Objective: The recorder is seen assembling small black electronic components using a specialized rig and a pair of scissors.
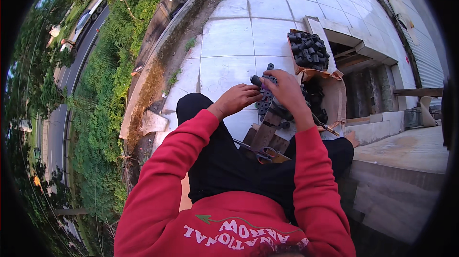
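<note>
A short black cylinder (256, 80) with a purple band is pinched in my right hand (285, 91), above a cluster of similar parts. Beside it is my left hand (235, 99), its fingers bent and close together, tips right by the cylinder's lower side. What those left fingertips hold, if anything, is hidden. Several loose black cylinders (263, 106) with holes through them lie on the tiles under and around the hands. A wooden block (262, 136) sits between my legs, with scissors (267, 154) lying near its closer end.
An open box (308, 51) full of black cylinders stands beyond my right hand. Closer, a brown carton (334, 95) holds more black parts. A thin brass-tipped tool (329, 128) lies by my right knee. Stepped openings drop away at right; a low wall (143, 85) edges the tiles at left.
</note>
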A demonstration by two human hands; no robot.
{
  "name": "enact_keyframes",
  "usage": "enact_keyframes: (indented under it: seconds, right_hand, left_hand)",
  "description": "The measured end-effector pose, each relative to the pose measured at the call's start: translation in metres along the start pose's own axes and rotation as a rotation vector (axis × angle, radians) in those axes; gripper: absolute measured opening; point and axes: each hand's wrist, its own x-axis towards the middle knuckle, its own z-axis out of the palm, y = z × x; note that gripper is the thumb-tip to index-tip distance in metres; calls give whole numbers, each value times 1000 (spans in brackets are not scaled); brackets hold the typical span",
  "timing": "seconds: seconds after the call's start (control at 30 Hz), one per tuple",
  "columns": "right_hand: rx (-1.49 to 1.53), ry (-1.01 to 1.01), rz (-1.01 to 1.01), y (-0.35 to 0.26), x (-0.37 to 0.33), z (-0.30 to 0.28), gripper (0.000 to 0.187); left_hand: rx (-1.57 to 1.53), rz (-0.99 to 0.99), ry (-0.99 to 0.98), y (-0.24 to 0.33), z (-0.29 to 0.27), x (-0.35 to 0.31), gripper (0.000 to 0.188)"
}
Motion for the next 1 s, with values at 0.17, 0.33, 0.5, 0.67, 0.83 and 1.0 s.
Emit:
enact_keyframes:
  seconds: [0.17, 0.33, 0.5, 0.67, 0.83, 1.0]
  right_hand:
    - [234, -288, 219, 6, 32, 24, 28]
    - [365, -325, 279, 18, 27, 26, 26]
    - [195, -158, 115, 5, 16, 34, 30]
    - [86, -73, 86, 3, 2, 32, 35]
    - [-144, 305, -77, -9, -25, 62, 47]
    - [-253, 526, -60, -29, -32, 64, 52]
  left_hand:
    - [-105, 13, -91, 14, -7, -13, 23]
    - [-271, -488, 498, 21, -42, -12, 20]
    - [-1242, -895, 361, -24, -24, 3, 36]
    - [-1401, -965, 225, -20, -16, 26, 39]
    - [-1359, -902, 192, -26, -14, 34, 33]
    - [-1308, -972, 78, -23, -22, 36, 30]
